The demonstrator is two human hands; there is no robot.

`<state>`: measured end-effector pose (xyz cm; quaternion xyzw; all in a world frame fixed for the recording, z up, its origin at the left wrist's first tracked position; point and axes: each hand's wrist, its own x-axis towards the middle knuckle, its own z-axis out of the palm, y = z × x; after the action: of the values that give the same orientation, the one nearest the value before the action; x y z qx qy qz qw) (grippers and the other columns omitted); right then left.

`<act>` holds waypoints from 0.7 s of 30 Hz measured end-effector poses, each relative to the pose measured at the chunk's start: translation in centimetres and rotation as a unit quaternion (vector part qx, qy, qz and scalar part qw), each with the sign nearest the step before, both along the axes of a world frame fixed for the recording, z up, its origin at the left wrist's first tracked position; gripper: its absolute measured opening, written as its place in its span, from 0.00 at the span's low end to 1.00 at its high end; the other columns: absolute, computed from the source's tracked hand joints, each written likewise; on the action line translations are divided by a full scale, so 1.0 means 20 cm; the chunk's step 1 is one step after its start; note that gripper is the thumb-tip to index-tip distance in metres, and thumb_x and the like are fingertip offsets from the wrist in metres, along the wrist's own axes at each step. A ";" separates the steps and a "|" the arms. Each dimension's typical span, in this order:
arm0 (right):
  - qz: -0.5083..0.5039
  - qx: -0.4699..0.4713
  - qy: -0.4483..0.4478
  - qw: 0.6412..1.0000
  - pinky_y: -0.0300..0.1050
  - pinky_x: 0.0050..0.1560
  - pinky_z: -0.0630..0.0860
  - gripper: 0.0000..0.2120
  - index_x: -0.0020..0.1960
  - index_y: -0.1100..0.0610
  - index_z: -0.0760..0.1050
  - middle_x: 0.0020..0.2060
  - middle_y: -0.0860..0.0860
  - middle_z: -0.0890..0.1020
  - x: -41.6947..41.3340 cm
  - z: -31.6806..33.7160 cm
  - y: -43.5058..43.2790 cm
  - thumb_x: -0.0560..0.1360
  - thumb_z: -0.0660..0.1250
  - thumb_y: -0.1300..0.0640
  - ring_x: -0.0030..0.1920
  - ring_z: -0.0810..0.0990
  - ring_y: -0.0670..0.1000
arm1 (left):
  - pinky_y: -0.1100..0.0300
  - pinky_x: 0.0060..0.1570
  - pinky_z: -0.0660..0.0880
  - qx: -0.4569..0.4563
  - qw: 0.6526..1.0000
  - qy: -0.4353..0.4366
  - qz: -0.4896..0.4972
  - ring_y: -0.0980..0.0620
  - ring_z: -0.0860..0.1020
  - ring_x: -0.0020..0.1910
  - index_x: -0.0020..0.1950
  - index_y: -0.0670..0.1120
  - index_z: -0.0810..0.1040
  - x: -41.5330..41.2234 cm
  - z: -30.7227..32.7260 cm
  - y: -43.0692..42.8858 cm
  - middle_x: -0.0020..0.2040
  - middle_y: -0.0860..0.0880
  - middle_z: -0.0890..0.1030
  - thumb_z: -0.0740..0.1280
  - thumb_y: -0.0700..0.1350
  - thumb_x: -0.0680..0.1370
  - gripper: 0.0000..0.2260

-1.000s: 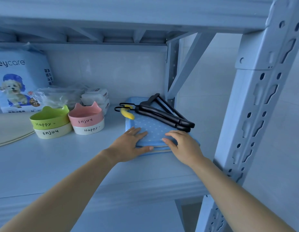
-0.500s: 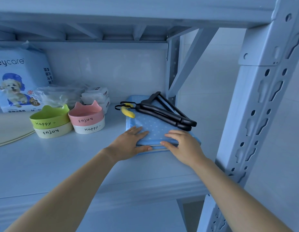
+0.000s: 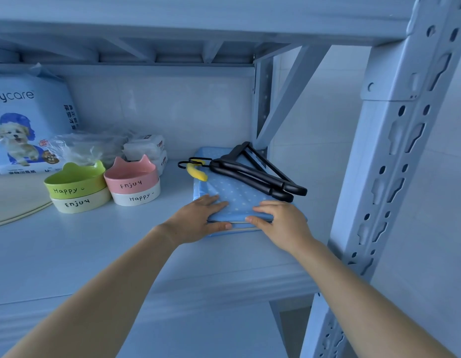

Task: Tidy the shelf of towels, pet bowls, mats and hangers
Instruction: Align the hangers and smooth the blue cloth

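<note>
A folded blue dotted towel [image 3: 234, 197] lies on the shelf [image 3: 95, 244] near its right post. Black hangers [image 3: 257, 174] and a small yellow item [image 3: 197, 173] rest on the towel's far half. My left hand [image 3: 195, 219] holds the towel's near left corner, fingers on top and thumb at the front edge. My right hand [image 3: 278, 220] holds the near right corner the same way. To the left stand a green pet bowl [image 3: 74, 180] stacked on a cream one [image 3: 79, 201], and a pink bowl [image 3: 132, 175] on a white one [image 3: 136, 196].
A pet-pad pack [image 3: 25, 125] stands at the back left, with plastic-wrapped packets [image 3: 146, 148] beside it. A pale mat edge [image 3: 14, 202] lies at the far left. The perforated metal upright [image 3: 394, 177] stands right of my right hand.
Both hands slid slightly toward each other along the towel's front edge and pushed it a little deeper onto the shelf. The hangers rode along with it.
</note>
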<state>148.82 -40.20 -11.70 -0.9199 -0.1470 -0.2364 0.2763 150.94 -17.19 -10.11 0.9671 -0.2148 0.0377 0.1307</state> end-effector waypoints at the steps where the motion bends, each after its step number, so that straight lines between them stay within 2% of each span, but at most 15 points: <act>1: 0.003 -0.001 0.006 1.000 0.28 0.54 0.61 0.22 0.58 0.50 0.79 0.62 0.46 0.77 0.00 0.00 0.00 0.70 0.67 0.39 0.63 0.72 0.43 | 0.59 0.72 0.49 0.000 1.000 -0.001 0.001 0.54 0.49 0.76 0.75 0.57 0.57 0.00 0.00 0.00 0.77 0.54 0.53 0.59 0.66 0.74 0.32; 4: 0.007 0.010 0.004 1.000 0.32 0.57 0.64 0.19 0.57 0.50 0.80 0.62 0.45 0.77 -0.01 0.02 -0.01 0.71 0.68 0.41 0.63 0.72 0.43 | 0.59 0.72 0.49 0.002 1.000 -0.003 0.003 0.54 0.49 0.76 0.75 0.58 0.56 0.00 -0.01 0.00 0.77 0.54 0.53 0.58 0.67 0.73 0.33; 7: -0.013 0.050 -0.061 0.997 0.33 0.54 0.67 0.14 0.56 0.51 0.80 0.60 0.45 0.78 0.00 0.06 -0.03 0.74 0.67 0.46 0.61 0.75 0.44 | 0.59 0.72 0.50 0.001 1.000 -0.003 0.002 0.54 0.49 0.75 0.75 0.58 0.56 0.01 -0.01 0.00 0.77 0.54 0.53 0.58 0.67 0.72 0.33; 10: -0.033 0.038 -0.086 0.995 0.35 0.53 0.68 0.14 0.58 0.55 0.79 0.59 0.46 0.79 0.04 0.08 -0.03 0.76 0.66 0.49 0.60 0.75 0.46 | 0.60 0.71 0.50 -0.020 1.000 0.004 0.001 0.56 0.51 0.75 0.74 0.60 0.59 0.00 0.01 0.01 0.76 0.57 0.55 0.56 0.69 0.72 0.32; 13: -0.036 0.015 -0.101 0.994 0.38 0.50 0.71 0.12 0.56 0.57 0.79 0.56 0.48 0.80 0.09 0.12 -0.02 0.76 0.66 0.53 0.56 0.78 0.48 | 0.66 0.66 0.53 -0.114 0.993 0.018 -0.011 0.59 0.59 0.72 0.70 0.58 0.68 0.00 0.05 0.04 0.72 0.59 0.64 0.49 0.71 0.70 0.33; 16: -0.024 -0.012 -0.099 0.995 0.43 0.48 0.75 0.11 0.55 0.59 0.80 0.53 0.50 0.81 0.15 0.18 0.02 0.76 0.66 0.56 0.50 0.79 0.51 | 0.67 0.61 0.58 -0.186 0.982 -0.004 -0.002 0.57 0.67 0.67 0.66 0.54 0.73 0.06 0.09 0.07 0.66 0.57 0.72 0.49 0.68 0.72 0.30; 19: -0.022 -0.041 -0.086 0.995 0.42 0.47 0.74 0.13 0.57 0.58 0.78 0.55 0.50 0.80 0.25 0.23 0.06 0.76 0.65 0.54 0.47 0.79 0.51 | 0.59 0.66 0.63 -0.133 0.989 -0.051 0.030 0.55 0.66 0.68 0.66 0.54 0.72 0.16 0.11 0.12 0.68 0.55 0.71 0.52 0.62 0.78 0.22; 21: -0.023 -0.058 -0.066 0.996 0.43 0.50 0.74 0.15 0.60 0.58 0.77 0.58 0.49 0.79 0.32 0.26 0.09 0.77 0.64 0.52 0.52 0.79 0.51 | 0.56 0.67 0.65 -0.102 0.991 -0.072 0.047 0.55 0.67 0.67 0.66 0.55 0.72 0.24 0.12 0.16 0.69 0.55 0.70 0.54 0.60 0.79 0.20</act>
<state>155.28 -38.46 -6.50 -0.9199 -0.1568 -0.2943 0.2065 155.69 -14.06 -7.73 0.9526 -0.1729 0.1349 0.2110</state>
